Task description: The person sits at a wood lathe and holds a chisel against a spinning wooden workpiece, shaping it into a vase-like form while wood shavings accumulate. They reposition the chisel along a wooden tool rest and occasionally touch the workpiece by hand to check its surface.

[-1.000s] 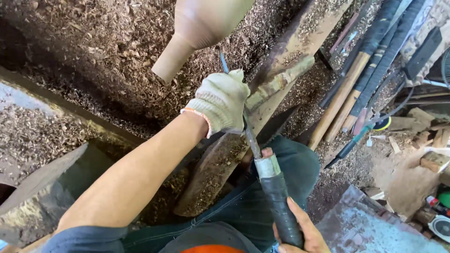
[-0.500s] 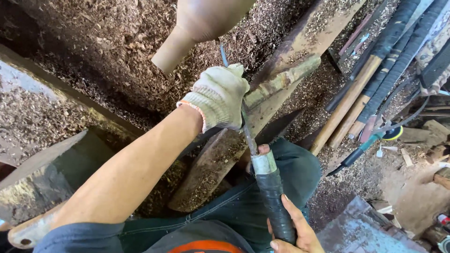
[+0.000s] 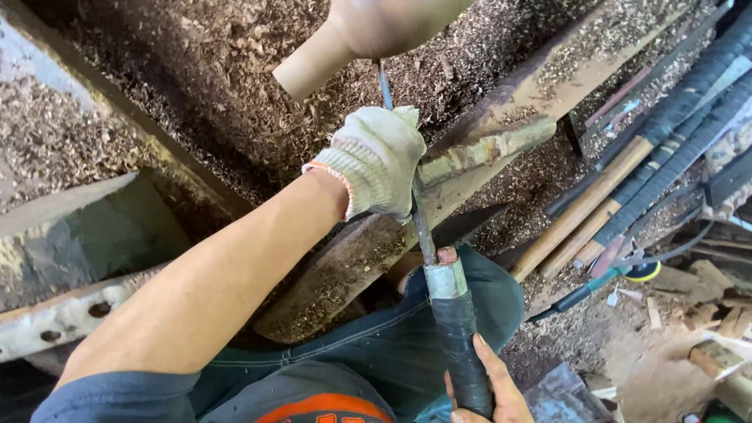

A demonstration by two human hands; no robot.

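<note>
Sawdust and wood shavings (image 3: pixel 157 70) cover nearly everything below you. Your left hand (image 3: pixel 378 160), in a knitted work glove with an orange cuff, is closed in a tight grip around the metal shaft of a long turning chisel (image 3: pixel 427 243), pressing it down on a wooden tool rest (image 3: pixel 486 149). Your right hand (image 3: pixel 489 388), bare, wraps its grip around the black taped handle (image 3: pixel 462 345) of the same chisel, low in the view, close to your body. A metal collar sits where handle meets shaft. The chisel runs up and away from you, and its tip touches the underside of a pale, smooth wooden workpiece (image 3: pixel 368 27) with a narrow neck pointing left. Whether the workpiece is spinning cannot be told. To your right, several more long-handled tools (image 3: pixel 627 172) lie side by side, some with black taped grips, some bare wood. Your knees, in dark green trousers (image 3: pixel 470 313), show beneath the chisel.
</note>
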